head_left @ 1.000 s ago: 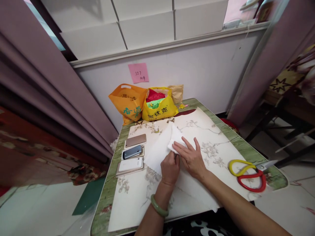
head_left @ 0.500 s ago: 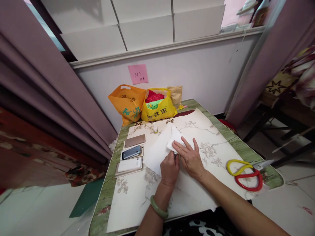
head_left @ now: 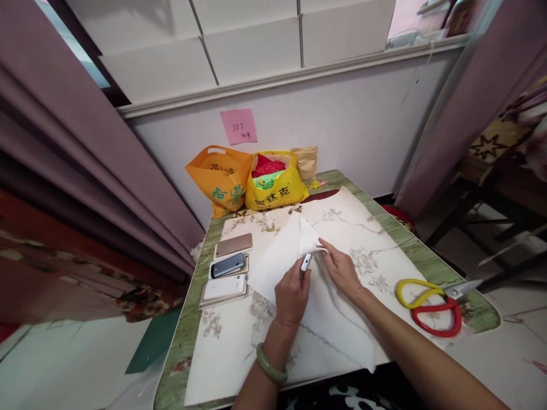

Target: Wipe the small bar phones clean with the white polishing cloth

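My left hand (head_left: 292,293), with a green bangle on the wrist, is closed around a mobile phone (head_left: 306,262); only the phone's silvery end shows past the fingers. Beneath it a white cloth (head_left: 276,265) with a scalloped edge lies spread over the flower-patterned table cover. My right hand (head_left: 342,267) pinches an edge of this cloth between thumb and fingers, just right of the phone, so that the edge is lifted and folded.
Several phones (head_left: 227,265) lie in a column at the table's left. Scissors (head_left: 431,307) with one yellow and one red handle rest at the right edge. At the back stand an orange bag (head_left: 222,185), a yellow bag (head_left: 276,191) and a brown paper packet (head_left: 305,162).
My right hand has gone from lying flat on the cloth to pinching its edge, moving slightly right. My left hand has tilted, and the phone's end now shows more.
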